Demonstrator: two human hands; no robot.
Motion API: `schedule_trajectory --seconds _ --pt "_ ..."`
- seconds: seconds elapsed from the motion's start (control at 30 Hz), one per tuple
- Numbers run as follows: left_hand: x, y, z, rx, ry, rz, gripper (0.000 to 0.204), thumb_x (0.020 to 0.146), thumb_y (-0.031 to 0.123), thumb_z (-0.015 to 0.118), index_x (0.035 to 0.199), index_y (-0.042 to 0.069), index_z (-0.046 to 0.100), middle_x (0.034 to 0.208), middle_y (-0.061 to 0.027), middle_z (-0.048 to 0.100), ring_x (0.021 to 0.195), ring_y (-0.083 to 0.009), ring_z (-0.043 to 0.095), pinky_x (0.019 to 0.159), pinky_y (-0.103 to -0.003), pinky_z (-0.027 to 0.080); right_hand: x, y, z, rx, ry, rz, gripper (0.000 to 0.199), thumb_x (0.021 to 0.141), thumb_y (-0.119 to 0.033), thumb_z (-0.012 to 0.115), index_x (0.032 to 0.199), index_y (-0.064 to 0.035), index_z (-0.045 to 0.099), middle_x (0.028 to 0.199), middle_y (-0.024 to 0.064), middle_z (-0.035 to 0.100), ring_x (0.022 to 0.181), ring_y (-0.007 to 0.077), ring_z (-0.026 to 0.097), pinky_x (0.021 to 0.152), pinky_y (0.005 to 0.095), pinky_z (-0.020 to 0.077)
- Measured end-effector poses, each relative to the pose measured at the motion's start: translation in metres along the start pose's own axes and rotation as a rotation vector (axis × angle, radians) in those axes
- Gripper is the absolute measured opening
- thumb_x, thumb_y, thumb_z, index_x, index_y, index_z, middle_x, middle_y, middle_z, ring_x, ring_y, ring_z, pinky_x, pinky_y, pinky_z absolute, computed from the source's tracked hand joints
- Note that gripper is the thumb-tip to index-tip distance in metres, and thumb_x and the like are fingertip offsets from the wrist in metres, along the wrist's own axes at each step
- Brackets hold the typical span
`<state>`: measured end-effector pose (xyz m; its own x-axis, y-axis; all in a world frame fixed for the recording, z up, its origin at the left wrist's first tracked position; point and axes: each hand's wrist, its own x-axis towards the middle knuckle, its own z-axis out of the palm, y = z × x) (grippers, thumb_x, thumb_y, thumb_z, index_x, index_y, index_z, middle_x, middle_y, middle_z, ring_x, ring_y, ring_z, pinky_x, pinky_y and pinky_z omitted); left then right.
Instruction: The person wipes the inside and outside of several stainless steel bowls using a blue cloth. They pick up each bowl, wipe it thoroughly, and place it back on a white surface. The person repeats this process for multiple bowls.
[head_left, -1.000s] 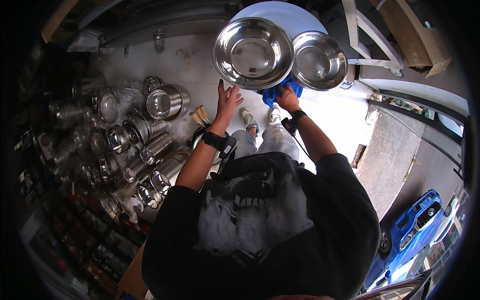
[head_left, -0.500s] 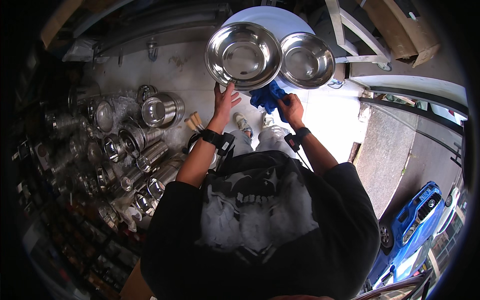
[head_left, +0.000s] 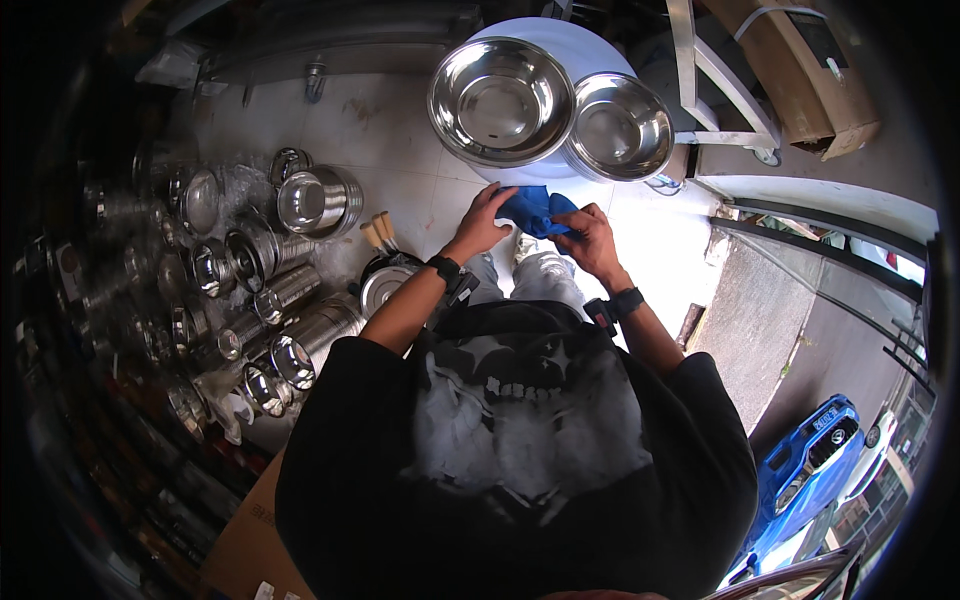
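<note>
both hands bunch a blue cloth (head_left: pixel 535 210) just near of two steel bowls (head_left: pixel 500 100): left hand (head_left: pixel 487 218) and right hand (head_left: pixel 588 237) curled on it. soft, light, limp; likely best gripped by a gathered fold.

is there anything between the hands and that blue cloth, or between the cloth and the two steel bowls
Nothing visible. Both the left hand and the right hand already grip the blue cloth, which sits just below the two steel bowls on the round white table. The gap between cloth and bowls shows only the table's edge.
</note>
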<state>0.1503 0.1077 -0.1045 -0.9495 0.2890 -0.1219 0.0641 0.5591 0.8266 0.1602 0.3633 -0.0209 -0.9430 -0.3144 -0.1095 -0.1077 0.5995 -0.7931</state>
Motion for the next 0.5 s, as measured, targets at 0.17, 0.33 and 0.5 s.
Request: schedule_trajectory --seconds 0.17,0.33,0.5 --pt "-0.011 -0.022 0.015 0.03 -0.087 -0.087 0.032 0.081 0.017 0.077 0.11 0.008 0.064 0.122 -0.0159 0.063 0.115 -0.035 0.06 0.096 -0.04 0.048 -0.007 -0.017 -0.017 -0.195 0.184 -0.336 0.029 0.073 -0.02 0.083 0.098 -0.0085 0.073 0.098 0.0056 0.072 0.111 0.028 0.061 0.099 0.0415 0.0409" --pt "-0.037 -0.014 0.015 -0.185 -0.007 -0.146 0.027 0.09 0.023 0.071 0.107 0.003 0.061 0.096 -0.0159 0.068 0.092 -0.0318 0.067 0.08 -0.039 0.052 -0.021 0.005 -0.008 0.3 0.031 0.063 0.024 0.089 -0.014 0.074 0.107 -0.0004 0.065 0.095 0.0132 0.07 0.086 0.0245 0.067 0.082 0.036 0.0529" --pt "-0.063 -0.024 -0.002 -0.195 -0.065 -0.097 0.032 0.089 0.03 0.072 0.103 0.002 0.064 0.095 -0.0154 0.067 0.087 -0.0313 0.065 0.079 -0.038 0.052 -0.031 -0.022 -0.002 0.356 0.086 0.069 0.026 0.093 -0.016 0.07 0.107 0.0014 0.057 0.089 0.0113 0.068 0.08 0.0162 0.063 0.073 0.0326 0.052"
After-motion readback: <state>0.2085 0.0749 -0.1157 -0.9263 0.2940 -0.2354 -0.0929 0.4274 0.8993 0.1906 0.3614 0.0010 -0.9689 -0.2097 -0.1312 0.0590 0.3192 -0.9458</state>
